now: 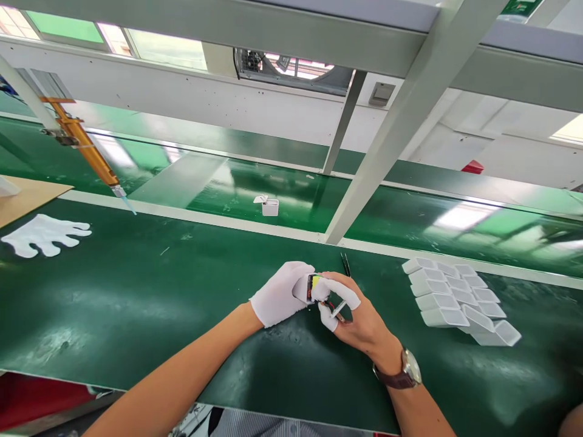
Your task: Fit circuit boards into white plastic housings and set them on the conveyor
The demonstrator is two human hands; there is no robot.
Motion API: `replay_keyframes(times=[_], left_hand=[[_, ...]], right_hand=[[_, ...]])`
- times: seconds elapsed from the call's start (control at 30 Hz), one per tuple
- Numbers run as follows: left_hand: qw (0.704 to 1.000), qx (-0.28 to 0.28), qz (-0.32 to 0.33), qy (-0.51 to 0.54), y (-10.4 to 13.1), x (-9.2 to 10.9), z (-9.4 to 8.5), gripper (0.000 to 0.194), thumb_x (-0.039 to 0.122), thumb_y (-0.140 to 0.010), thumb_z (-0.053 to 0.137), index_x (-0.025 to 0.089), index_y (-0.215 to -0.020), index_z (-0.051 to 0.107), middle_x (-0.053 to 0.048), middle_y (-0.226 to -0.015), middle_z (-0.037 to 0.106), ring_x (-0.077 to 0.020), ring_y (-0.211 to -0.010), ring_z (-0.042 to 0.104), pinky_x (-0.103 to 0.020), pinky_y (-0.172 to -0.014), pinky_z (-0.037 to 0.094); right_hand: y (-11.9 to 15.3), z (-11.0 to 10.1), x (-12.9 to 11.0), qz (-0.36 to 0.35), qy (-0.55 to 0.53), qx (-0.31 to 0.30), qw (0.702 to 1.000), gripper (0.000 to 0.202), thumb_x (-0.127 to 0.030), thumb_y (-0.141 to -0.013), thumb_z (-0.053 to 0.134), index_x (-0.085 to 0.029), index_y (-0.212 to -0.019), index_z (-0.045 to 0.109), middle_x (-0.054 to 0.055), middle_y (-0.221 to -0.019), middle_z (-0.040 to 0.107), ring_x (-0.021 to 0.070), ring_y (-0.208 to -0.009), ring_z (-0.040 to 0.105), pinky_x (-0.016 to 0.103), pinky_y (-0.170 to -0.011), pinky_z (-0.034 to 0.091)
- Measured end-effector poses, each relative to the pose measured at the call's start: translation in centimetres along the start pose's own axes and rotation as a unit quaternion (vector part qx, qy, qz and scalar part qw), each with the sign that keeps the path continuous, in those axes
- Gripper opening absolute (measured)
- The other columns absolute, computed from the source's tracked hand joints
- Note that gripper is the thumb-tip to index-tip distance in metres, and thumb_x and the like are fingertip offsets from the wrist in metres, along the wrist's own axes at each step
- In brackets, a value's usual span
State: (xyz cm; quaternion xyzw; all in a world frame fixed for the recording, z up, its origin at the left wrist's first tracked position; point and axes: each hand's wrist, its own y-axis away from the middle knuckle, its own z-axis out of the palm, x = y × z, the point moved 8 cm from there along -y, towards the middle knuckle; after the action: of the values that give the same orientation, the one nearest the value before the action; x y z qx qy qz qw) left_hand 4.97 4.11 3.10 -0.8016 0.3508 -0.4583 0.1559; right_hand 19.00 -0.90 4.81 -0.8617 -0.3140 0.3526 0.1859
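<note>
My left hand [280, 295], in a white glove, is closed around a small white plastic housing [301, 287]. A dark and yellow part [313, 285] shows at the housing's open end. My right hand [353, 312] has white covers on its thumb and fingertip and a watch [411, 368] at the wrist. Its fingers are bent against the yellow part and a small white flat piece [337, 308], with a bit of red wire beside it. Exactly where these fingers grip is partly hidden. Black tweezers [345, 264] lie on the green table just beyond my right hand.
Several white plastic housings [449, 294] sit grouped at the right. A white glove [45, 235] lies at the left, below an orange dispensing syringe [88, 142]. On the green belt behind stands a single white housing [270, 207]. A slanting metal post [392, 121] rises beyond my hands.
</note>
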Motion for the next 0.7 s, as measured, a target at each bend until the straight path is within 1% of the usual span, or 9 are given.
replay_keyframes(times=[0.2,0.3,0.4,0.47,0.57,0.63,0.7], left_hand=[[1.0,0.002,-0.001,0.012,0.4,-0.5,0.2,0.047,0.021,-0.076,0.08,0.023,-0.118,0.06,-0.008,-0.113,0.068,-0.0247,-0.104,0.067,-0.039,-0.089,0.059],[1.0,0.0,-0.008,0.009,0.4,-0.6,0.2,0.047,0.02,-0.075,0.08,0.024,-0.118,0.06,-0.008,-0.113,0.068,-0.0248,-0.104,0.067,-0.04,-0.09,0.059],[1.0,0.005,-0.004,0.007,0.1,-0.3,0.0,0.046,0.021,-0.076,0.08,0.023,-0.117,0.06,-0.007,-0.111,0.068,-0.0241,-0.102,0.068,-0.039,-0.088,0.059],[1.0,0.001,-0.004,0.002,-0.1,0.0,0.0,0.04,0.024,-0.077,0.079,0.022,-0.113,0.061,-0.006,-0.106,0.069,-0.023,-0.098,0.068,-0.037,-0.085,0.059],[1.0,-0.007,-0.013,-0.012,-0.5,0.3,-0.1,0.027,0.029,-0.08,0.077,0.023,-0.102,0.064,-0.004,-0.094,0.069,-0.0215,-0.088,0.068,-0.036,-0.078,0.059],[1.0,-0.009,-0.016,-0.019,-0.6,0.4,0.0,0.021,0.029,-0.081,0.076,0.023,-0.098,0.064,-0.003,-0.091,0.068,-0.0209,-0.086,0.067,-0.036,-0.076,0.059],[1.0,-0.008,-0.016,-0.018,-0.6,0.4,0.0,0.021,0.026,-0.08,0.075,0.023,-0.097,0.064,-0.003,-0.091,0.067,-0.0206,-0.085,0.067,-0.036,-0.076,0.058]], right_hand=[[-0.1,0.1,0.2,0.011,0.005,-0.011,1.0,0.065,-0.008,-0.086,0.058,-0.03,-0.145,0.038,0.011,-0.138,0.055,0.0264,-0.125,0.06,0.046,-0.102,0.059],[-0.3,0.0,0.1,0.008,0.008,-0.013,1.0,0.064,-0.009,-0.087,0.058,-0.029,-0.144,0.038,0.012,-0.137,0.056,0.0263,-0.124,0.061,0.045,-0.101,0.059],[-0.4,0.0,0.0,0.005,0.012,-0.012,1.0,0.064,-0.01,-0.087,0.058,-0.029,-0.145,0.037,0.012,-0.137,0.055,0.0261,-0.124,0.061,0.044,-0.1,0.059],[-0.3,0.1,0.0,0.004,0.012,-0.012,1.0,0.064,-0.01,-0.088,0.058,-0.029,-0.145,0.037,0.012,-0.137,0.055,0.0261,-0.125,0.061,0.044,-0.1,0.059],[-0.2,0.3,0.2,0.012,0.01,-0.017,1.0,0.062,-0.01,-0.088,0.058,-0.029,-0.144,0.039,0.012,-0.138,0.055,0.0262,-0.126,0.06,0.044,-0.099,0.06],[-0.2,0.4,0.3,0.019,0.009,-0.017,1.0,0.062,-0.011,-0.088,0.059,-0.03,-0.144,0.039,0.011,-0.138,0.055,0.0265,-0.126,0.06,0.044,-0.099,0.06],[-0.1,0.4,0.4,0.023,0.007,-0.016,1.0,0.063,-0.011,-0.088,0.06,-0.03,-0.144,0.039,0.011,-0.138,0.055,0.0267,-0.125,0.061,0.044,-0.099,0.06]])
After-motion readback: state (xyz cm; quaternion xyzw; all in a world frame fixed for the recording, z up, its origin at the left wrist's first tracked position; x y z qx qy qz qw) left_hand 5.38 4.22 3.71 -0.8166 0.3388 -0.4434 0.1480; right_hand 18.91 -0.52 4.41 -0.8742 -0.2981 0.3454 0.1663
